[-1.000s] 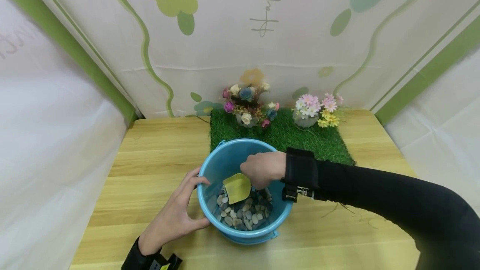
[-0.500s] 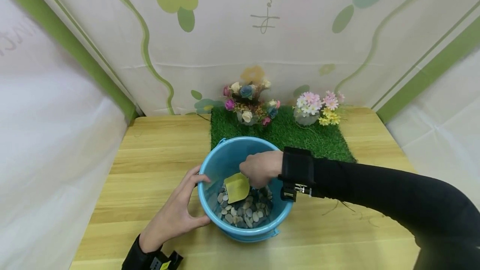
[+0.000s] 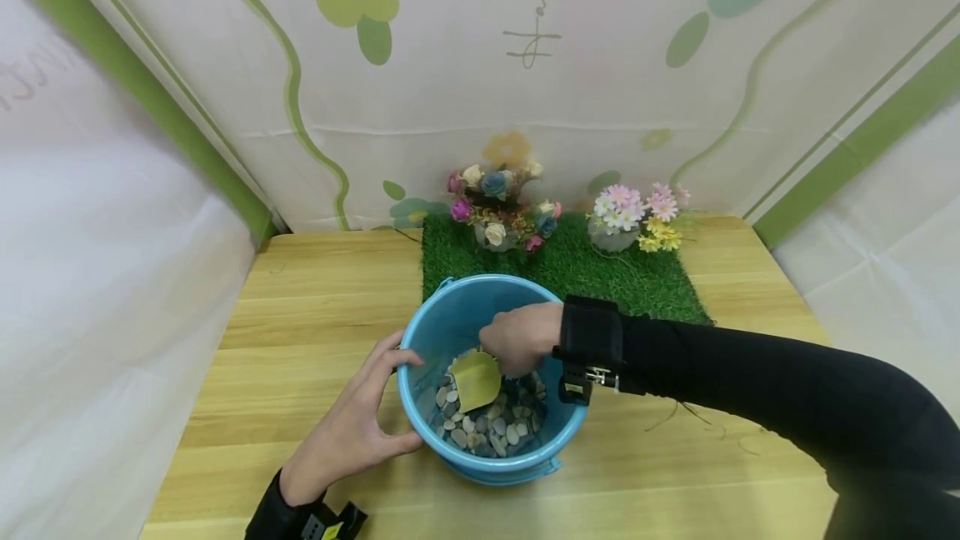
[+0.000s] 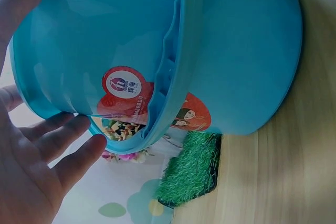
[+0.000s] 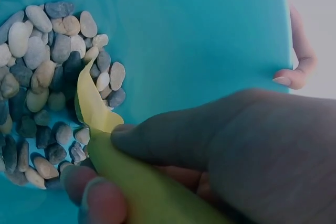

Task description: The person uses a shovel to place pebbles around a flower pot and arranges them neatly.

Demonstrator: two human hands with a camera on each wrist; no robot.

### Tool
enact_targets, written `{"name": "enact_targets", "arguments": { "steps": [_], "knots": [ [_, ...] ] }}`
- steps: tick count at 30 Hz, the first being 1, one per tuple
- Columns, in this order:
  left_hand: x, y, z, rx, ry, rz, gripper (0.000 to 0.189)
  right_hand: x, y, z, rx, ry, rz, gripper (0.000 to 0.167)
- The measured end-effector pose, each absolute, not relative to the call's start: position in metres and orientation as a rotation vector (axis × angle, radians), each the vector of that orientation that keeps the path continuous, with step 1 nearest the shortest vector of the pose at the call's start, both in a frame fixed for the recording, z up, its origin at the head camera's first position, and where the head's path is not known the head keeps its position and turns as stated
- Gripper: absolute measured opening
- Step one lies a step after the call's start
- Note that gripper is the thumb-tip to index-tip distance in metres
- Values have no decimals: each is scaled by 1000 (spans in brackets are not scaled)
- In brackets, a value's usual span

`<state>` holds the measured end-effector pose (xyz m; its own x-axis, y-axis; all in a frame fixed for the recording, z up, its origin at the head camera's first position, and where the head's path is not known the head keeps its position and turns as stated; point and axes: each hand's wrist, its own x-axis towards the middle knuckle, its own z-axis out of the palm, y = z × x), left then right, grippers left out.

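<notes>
A blue bucket (image 3: 415, 415) stands on the table with a layer of grey, white and tan pebbles (image 3: 491, 430) across its bottom. My left hand (image 3: 360, 432) grips the bucket's left rim, a fingertip hooked over the edge and the thumb lower down against the outside. Inside the bucket, my right hand (image 3: 521, 338) holds a yellow-green toy shovel (image 3: 477, 380) by its handle. In the right wrist view the thumb presses along the handle, and the shovel's blade (image 5: 93, 103) dips among the pebbles at their edge. Part of the blade is hidden by stones.
Behind the bucket lies a green artificial grass mat (image 3: 592, 273). On it stand a pot of mixed roses (image 3: 495, 211) and a pot of pink, white and yellow flowers (image 3: 618, 219). A printed white curtain (image 3: 450, 90) hangs behind the wooden table (image 3: 315, 298).
The shovel's blade has shifted and tilted slightly among the pebbles, and my right hand has edged a little left. My left hand keeps its place on the rim.
</notes>
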<state>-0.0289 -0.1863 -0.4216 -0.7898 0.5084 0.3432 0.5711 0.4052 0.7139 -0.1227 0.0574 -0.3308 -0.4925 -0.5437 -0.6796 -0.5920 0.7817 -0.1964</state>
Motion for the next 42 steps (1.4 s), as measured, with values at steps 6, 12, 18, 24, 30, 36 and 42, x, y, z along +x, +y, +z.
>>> {"name": "enact_targets", "arguments": {
  "steps": [6,12,18,24,30,36,42],
  "knots": [
    [-28,-186,-421,-981,-2579,-1359,77,-128,60,-335,-829,2145,19,5],
    [-29,-186,-421,-988,-2564,-1349,77,-131,62,-337,-860,2106,-3,17],
    [-28,-185,-419,-985,-2561,-1355,77,-133,62,-337,-891,2092,-36,16],
    [-28,-185,-420,-987,-2572,-1362,78,-135,63,-338,-888,2061,-76,22],
    [-29,-186,-421,-979,-2588,-1374,80,-138,67,-338,-896,2021,-120,29],
    [-30,-186,-422,-990,-2575,-1371,76,-139,68,-337,-904,2000,-132,30],
    [-31,-186,-422,-1009,-2560,-1346,72,-138,68,-336,-898,2014,-112,28]
  ]
}}
